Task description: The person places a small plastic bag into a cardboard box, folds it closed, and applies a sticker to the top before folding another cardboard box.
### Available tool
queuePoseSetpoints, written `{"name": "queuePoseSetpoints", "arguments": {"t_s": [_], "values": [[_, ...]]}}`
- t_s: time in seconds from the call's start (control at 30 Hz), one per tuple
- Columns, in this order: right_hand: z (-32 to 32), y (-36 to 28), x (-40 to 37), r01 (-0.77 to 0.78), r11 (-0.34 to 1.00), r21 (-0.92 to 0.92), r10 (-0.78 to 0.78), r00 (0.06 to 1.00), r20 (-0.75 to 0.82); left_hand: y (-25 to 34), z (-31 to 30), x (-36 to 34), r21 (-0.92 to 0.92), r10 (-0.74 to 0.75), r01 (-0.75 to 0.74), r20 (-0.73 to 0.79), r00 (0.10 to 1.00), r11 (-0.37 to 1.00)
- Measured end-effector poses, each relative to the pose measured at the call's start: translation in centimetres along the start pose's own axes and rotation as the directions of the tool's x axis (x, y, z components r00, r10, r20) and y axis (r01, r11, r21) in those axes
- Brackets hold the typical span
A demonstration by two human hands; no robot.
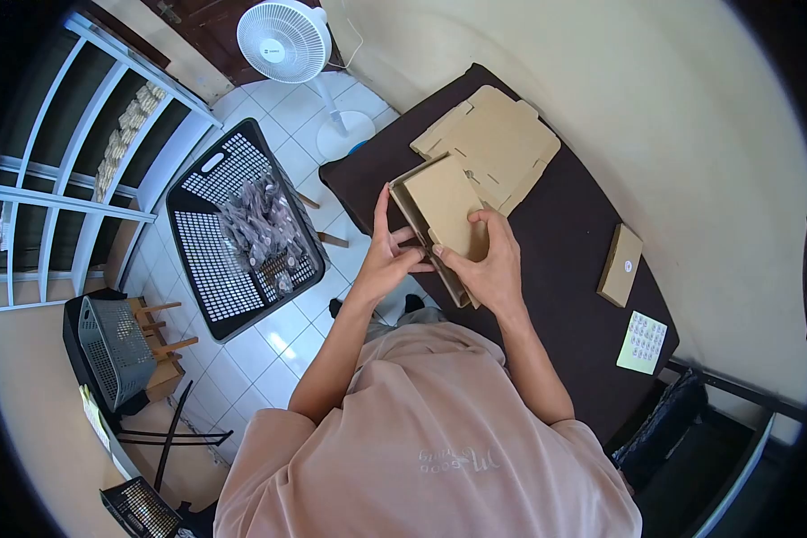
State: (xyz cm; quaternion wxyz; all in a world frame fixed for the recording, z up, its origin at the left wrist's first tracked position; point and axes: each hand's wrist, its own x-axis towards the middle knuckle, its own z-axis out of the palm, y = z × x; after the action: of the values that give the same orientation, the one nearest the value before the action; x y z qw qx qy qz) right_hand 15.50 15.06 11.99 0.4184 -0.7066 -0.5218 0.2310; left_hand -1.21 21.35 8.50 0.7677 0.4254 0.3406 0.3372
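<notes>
A brown cardboard box [446, 204], partly folded, is held over the near edge of the dark table in front of me. Along its left wall, my left hand [391, 255] supports it with the fingers spread against the side. My right hand [491, 267] grips the right part, thumb near the front flap and fingers over the panel. Part of the inside shows as a dark gap on the left. Just beyond lie flat unfolded cardboard blanks [511, 143], which the box partly overlaps.
The dark-covered table [565, 260] also bears a closed cardboard box [620, 264] and a sticker sheet [642, 342]. To the left stands a black basket [208, 269] with plastic-wrapped items [262, 224]. A white fan [285, 43] stands behind; a grey basket [117, 350] sits lower left.
</notes>
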Motion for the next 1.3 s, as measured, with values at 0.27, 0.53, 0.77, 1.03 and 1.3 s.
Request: {"name": "queuePoseSetpoints", "arguments": {"t_s": [0.27, 0.53, 0.77, 1.03, 1.3], "values": [[-0.5, -0.2, -0.1, 0.020, 0.999, -0.029, -0.021, 1.000, -0.014, -0.4, 0.1, 0.0, 0.041, 0.015, -0.015, 0.000, 1.000, 0.999], [-0.9, -0.6, -0.3, 0.034, 0.998, -0.048, -0.036, 0.999, -0.026, -0.4, 0.5, -0.1, 0.083, 0.029, -0.027, -0.016, 0.999, 0.996], [-1.0, -0.7, -0.4, -0.005, 1.000, 0.000, 0.005, 1.000, -0.006, -1.0, 0.4, 0.0, 0.143, 0.034, -0.025, -0.067, 0.997, 0.989], [-0.5, -0.3, -0.7, -0.065, 0.997, 0.034, 0.064, 0.998, 0.027, -1.5, 1.5, -0.3, 0.197, 0.072, -0.043, -0.140, 0.988, 0.979], [0.0, 0.2, -1.4, 0.021, 0.998, -0.053, -0.021, 1.000, -0.003, -1.1, 2.3, -0.6, 0.111, 0.058, -0.045, -0.114, 0.992, 0.993]]}}
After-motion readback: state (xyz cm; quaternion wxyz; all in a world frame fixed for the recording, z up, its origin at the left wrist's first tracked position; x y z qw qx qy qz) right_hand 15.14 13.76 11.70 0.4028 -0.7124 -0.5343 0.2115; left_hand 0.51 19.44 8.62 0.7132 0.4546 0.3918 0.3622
